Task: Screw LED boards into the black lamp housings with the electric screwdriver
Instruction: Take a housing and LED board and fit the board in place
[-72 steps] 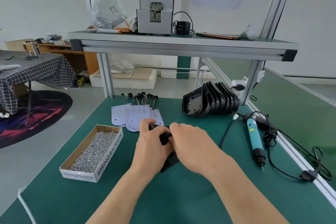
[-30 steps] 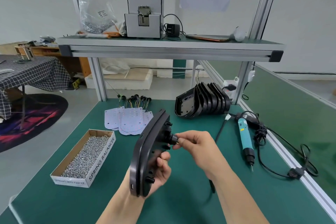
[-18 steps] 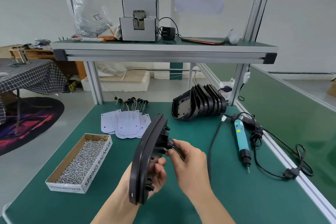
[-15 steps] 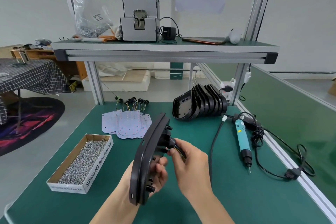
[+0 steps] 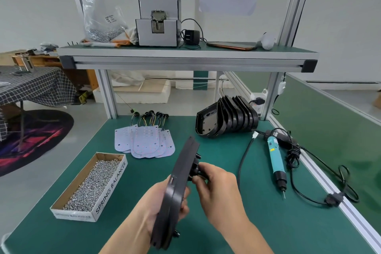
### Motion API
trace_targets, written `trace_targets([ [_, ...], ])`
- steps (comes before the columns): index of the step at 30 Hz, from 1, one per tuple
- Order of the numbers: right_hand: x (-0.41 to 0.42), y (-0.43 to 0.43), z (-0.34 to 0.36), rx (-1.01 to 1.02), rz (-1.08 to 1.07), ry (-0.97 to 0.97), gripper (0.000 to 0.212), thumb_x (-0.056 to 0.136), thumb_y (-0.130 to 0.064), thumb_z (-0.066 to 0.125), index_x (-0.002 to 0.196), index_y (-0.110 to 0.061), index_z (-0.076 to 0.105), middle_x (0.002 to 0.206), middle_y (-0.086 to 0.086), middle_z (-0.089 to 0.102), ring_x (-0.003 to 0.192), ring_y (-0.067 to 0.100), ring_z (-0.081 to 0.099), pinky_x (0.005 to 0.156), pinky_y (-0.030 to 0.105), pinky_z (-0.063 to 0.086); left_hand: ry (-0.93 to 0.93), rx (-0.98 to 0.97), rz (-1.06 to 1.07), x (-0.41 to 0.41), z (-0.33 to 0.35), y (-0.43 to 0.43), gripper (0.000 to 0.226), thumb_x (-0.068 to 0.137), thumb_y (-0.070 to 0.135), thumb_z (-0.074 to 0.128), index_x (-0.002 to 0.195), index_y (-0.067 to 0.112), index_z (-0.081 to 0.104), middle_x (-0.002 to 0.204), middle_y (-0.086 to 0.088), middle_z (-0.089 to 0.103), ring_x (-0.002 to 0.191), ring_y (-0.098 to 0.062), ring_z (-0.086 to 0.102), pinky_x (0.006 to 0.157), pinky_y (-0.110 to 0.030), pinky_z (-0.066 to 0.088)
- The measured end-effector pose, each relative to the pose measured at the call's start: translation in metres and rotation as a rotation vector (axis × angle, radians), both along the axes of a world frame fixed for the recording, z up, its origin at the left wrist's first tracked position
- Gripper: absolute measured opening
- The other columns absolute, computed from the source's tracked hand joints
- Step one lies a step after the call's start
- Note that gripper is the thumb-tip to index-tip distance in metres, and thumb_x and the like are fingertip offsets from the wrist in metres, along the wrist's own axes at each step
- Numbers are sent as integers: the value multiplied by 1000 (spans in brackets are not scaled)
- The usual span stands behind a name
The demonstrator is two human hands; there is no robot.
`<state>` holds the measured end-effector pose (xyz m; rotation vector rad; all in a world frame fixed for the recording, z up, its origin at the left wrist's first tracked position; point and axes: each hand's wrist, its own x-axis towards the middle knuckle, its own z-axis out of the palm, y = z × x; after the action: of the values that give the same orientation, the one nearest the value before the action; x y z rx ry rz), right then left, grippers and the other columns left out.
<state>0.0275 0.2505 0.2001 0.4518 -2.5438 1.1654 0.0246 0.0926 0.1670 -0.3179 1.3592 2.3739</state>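
Green mat point(image 5: 288, 222); black housing point(image 5: 179, 183); white wall point(image 5: 37, 6)

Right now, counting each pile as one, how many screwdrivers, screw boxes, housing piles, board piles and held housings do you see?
Screwdriver: 1
Screw box: 1
Housing pile: 1
Board pile: 1
Held housing: 1
Total: 5

White walls point(image 5: 35, 6), grey floor point(image 5: 31, 183), checkered table point(image 5: 37, 88)

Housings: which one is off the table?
The housing gripped on edge by the left hand, right hand pinching a knob on its back; the others stand nested on the table.
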Motion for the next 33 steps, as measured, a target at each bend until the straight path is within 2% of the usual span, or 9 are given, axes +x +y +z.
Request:
trace_targets([
  [6, -6, 22, -8, -242, 148, -288, 34, 85, -7, 62, 66, -36, 61, 65, -17, 65, 58, -2, 47, 57, 17, 41, 158, -69, 81, 2, 11, 16, 47, 79, 18, 80, 121, 12, 60, 112, -21, 72, 90, -34, 72, 72, -44, 59],
  [10, -19, 58, 0, -526, 103, -381, 42, 89, 14, 61, 113, -20, 71, 113, -3, 73, 103, 13, 66, 90, 21, 51, 413, -346, 151, -2, 20, 18, 35, 86, 24, 72, 117, 31, 59, 116, -2, 73, 105, -23, 72, 81, -34, 59],
  [13, -25, 80, 9, -581, -201, -279, 23, 99, -13, 58, 91, -27, 74, 78, -5, 69, 71, 15, 62, 66, 25, 48, 508, -484, 263, -11, 19, 15, 29, 95, 16, 68, 111, 38, 57, 108, 3, 75, 98, -19, 72, 76, -29, 59],
  [15, -23, 74, 9, -448, -74, -406, 12, 97, -38, 59, 93, -30, 68, 64, -2, 67, 56, 11, 61, 53, 23, 45, 536, -583, 314, -19, 17, 14, 31, 95, 18, 68, 109, 41, 54, 100, 6, 75, 91, -16, 71, 76, -32, 59],
  [18, -24, 50, -10, -156, 82, -474, 20, 92, -56, 59, 107, -43, 55, 75, -27, 68, 72, -6, 63, 65, 10, 45, 591, -657, 284, -26, 16, 15, 30, 91, 28, 68, 112, 40, 51, 90, 4, 71, 76, -12, 63, 71, -33, 55],
  [21, -37, 33, -12, -573, 63, -505, 15, 98, -35, 64, 111, -28, 66, 105, -16, 75, 101, 7, 70, 89, 24, 54, 598, -625, 218, -29, 14, 18, 36, 84, 32, 66, 116, 36, 50, 94, 0, 73, 85, -25, 68, 82, -50, 58],
  [24, -49, 25, -11, -835, 139, -537, 15, 97, -19, 67, 112, -17, 69, 109, 0, 77, 105, 20, 73, 86, 29, 59, 591, -575, 187, -32, 8, 14, 34, 87, 32, 65, 118, 34, 50, 105, 1, 73, 101, -28, 68, 92, -50, 56],
  [28, -57, 18, -16, -844, 174, -499, 16, 96, -12, 66, 111, -9, 69, 109, 10, 76, 105, 31, 72, 94, 44, 58, 571, -499, 198, -33, -1, 8, 17, 103, 22, 53, 116, 31, 56, 113, -2, 68, 108, -23, 64, 98, -41, 51],
  [33, -63, 12, -20, -847, 173, -475, 15, 97, -7, 64, 110, -2, 68, 107, 16, 76, 102, 37, 71, 89, 43, 60, 557, -511, 300, -37, -4, 8, 14, 100, 14, 55, 110, 24, 58, 106, -12, 68, 101, -36, 63, 96, -57, 52],
])
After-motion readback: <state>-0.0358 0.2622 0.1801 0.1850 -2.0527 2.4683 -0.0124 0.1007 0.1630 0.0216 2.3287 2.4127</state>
